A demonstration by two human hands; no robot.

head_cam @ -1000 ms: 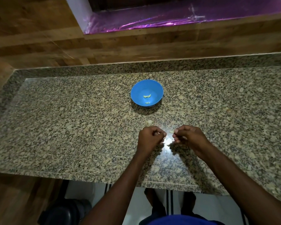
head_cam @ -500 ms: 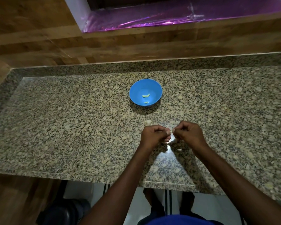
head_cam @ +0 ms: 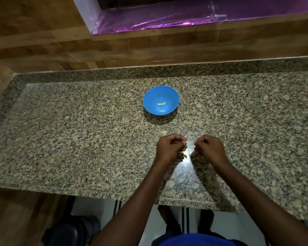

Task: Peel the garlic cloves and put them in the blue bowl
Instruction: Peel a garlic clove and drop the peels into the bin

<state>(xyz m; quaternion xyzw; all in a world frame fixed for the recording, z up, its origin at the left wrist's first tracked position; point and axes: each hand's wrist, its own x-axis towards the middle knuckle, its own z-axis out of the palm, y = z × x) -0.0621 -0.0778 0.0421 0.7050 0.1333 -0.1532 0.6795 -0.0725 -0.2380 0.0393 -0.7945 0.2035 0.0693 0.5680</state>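
I see the peeled garlic cloves [head_cam: 161, 104], small pale yellow-green crescents with a smooth skinless look, lying in the round blue plastic bowl [head_cam: 173, 96]. Two lie touching near the bowl's middle, and a third sits apart from them toward the near wall. The bowl is glossy and deep, and it stands upright on the speckled granite countertop [head_cam: 78, 139], throwing a soft shadow on its near side.

Nearer to me, both hands hover close above the stone, well apart from the bowl. My left hand [head_cam: 170, 148] is curled tight, knuckles up, fingertips tucked against the thumb; something pale shows at the tips, but it is too small for me to tell whether it is a clove or skin. My right hand [head_cam: 210, 149] is curled the same way, its fingertips pinched together and facing the left, with a narrow gap between the two. I cannot tell what, if anything, it grips.

A small pale scrap [head_cam: 163, 133] lies on the granite just beyond the left hand. A bright glare sits on the polished stone between and below the hands.

The countertop is mottled beige, grey and black, with a raised granite lip along the back. Behind it runs a brown wood-grain wall [head_cam: 149, 50], and above that a strip of shiny crinkled purple film [head_cam: 167, 22].
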